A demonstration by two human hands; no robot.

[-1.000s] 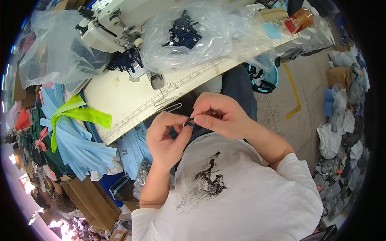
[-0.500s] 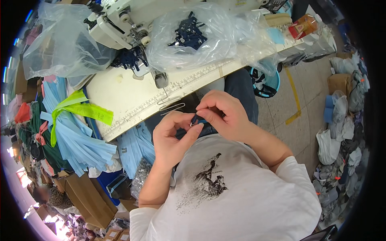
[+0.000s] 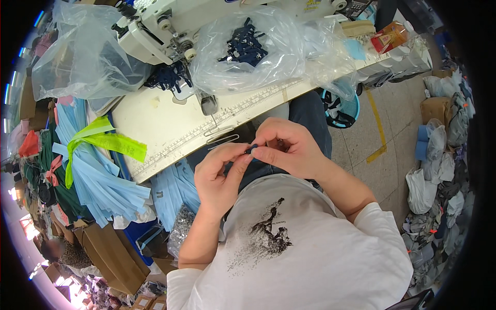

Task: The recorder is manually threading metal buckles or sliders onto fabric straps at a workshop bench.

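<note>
The fingers of my left hand and right hand are pinched nearly closed on a small dark-blue piece, between the worktop and my white shirt. I seem to be adjusting it; the next move calls for steady fingertips.

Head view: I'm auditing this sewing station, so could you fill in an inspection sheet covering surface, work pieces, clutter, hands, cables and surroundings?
Surface: white table, ruler scale along the front edge.
Work pieces: small navy piece between the hands; navy pile in or on a clear bag; sewing machine behind.
Clutter: bottle at the table's right end; lime strip across blue strips at the left.
Hands: left hand and right hand both pinch the navy piece.
Cables: nothing seen.
Surroundings: cardboard lower left; heaped bags at right; yellow floor line.
</note>
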